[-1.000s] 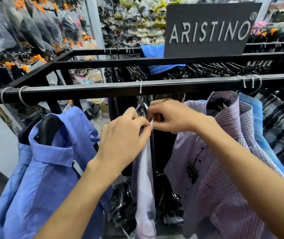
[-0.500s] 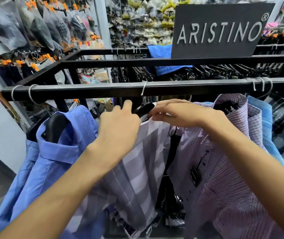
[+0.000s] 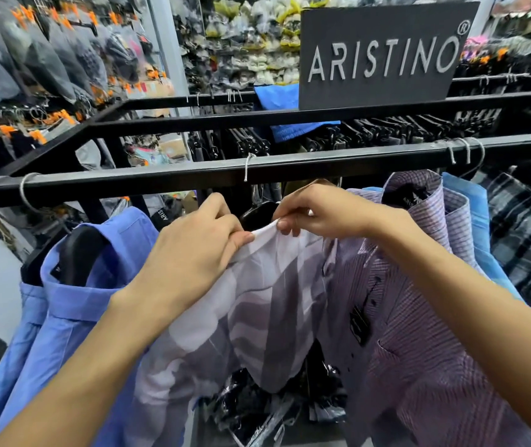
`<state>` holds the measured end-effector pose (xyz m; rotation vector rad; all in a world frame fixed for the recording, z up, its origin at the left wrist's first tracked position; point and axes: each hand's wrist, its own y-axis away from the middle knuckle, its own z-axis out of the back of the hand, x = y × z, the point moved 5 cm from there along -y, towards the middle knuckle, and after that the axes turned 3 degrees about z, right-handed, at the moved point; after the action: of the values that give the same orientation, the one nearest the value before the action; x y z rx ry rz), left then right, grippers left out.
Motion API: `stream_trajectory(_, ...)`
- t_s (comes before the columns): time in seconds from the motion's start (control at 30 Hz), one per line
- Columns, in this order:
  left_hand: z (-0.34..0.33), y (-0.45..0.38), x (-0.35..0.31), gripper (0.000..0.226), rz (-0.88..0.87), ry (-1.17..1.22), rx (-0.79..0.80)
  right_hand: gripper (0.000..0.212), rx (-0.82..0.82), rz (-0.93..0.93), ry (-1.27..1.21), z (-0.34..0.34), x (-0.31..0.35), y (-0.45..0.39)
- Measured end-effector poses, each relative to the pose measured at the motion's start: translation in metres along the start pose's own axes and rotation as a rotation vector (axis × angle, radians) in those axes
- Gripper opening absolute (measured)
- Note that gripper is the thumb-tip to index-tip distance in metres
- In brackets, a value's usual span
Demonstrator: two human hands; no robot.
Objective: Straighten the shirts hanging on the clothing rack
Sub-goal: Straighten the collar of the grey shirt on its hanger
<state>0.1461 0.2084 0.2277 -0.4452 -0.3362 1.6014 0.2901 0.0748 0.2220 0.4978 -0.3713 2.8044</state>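
Left hand (image 3: 193,250) and right hand (image 3: 319,211): both pinching pale checked shirt (image 3: 267,304) at collar; body hanging toward 6 o'clock.

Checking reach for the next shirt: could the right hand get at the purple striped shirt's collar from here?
Probably yes. The right hand pinches the grey checked shirt right beside the purple striped shirt, whose collar hangs uncovered with nothing between. It would have to let go first.

Black rack rail (image 3: 290,171); solid blue shirt (image 3: 64,304); grey-and-white broad-checked shirt (image 3: 257,317); purple fine-striped shirt (image 3: 419,350); dark plaid shirt (image 3: 528,240); grey sign (image 3: 383,56) with silver lettering.
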Motion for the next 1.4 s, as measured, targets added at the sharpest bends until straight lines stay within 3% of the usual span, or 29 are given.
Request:
stream_trajectory(0.1,-0.001,0.001,0.004,0.038,-0.046,-0.002,-0.021,0.014,0.162,-0.031,0.087,-0.004,0.005,-0.002)
stream_trajectory(0.2,-0.002,0.001,0.008,0.045,-0.078,-0.053,-0.041,0.023,0.206,-0.043,0.233,-0.003,0.011,-0.002)
stream_trajectory(0.33,0.003,0.0,0.015,0.049,-0.066,0.021,-0.024,0.022,0.127,-0.023,0.28,0.005,0.019,-0.006)
stream_trajectory(0.47,0.007,0.001,0.024,0.047,-0.003,0.172,0.002,0.015,0.017,0.023,0.079,0.0,0.013,-0.005)
stream_trajectory(0.6,0.009,0.003,0.02,0.045,-0.065,0.07,-0.006,0.009,-0.076,0.044,-0.021,-0.008,0.006,-0.003)
stream_trajectory(0.73,0.023,0.002,0.019,0.036,-0.109,-0.027,-0.084,0.022,-0.219,0.053,0.029,-0.008,0.01,-0.003)
stream_trajectory(0.8,0.023,0.002,0.017,0.036,-0.103,-0.028,-0.094,0.018,-0.288,0.039,0.059,-0.009,0.009,-0.003)
stream_trajectory(0.87,0.016,0.003,0.015,0.041,-0.102,-0.037,-0.08,0.006,-0.201,0.014,0.077,-0.012,0.003,-0.006)
stream_trajectory(1.0,0.007,0.006,0.018,0.046,-0.081,-0.062,-0.084,0.018,0.026,0.028,0.241,-0.012,0.002,-0.005)
stream_trajectory(1.1,0.011,0.004,0.018,0.045,-0.112,-0.112,-0.096,0.034,0.003,0.119,0.395,-0.003,0.006,-0.006)
stream_trajectory(1.3,0.021,0.002,0.038,0.025,-0.024,-0.004,-0.03,0.016,-0.105,0.134,0.376,-0.001,0.008,-0.012)
stream_trajectory(1.4,0.017,0.009,0.034,0.028,-0.027,-0.02,-0.012,0.012,-0.155,0.15,0.281,-0.001,0.007,-0.008)
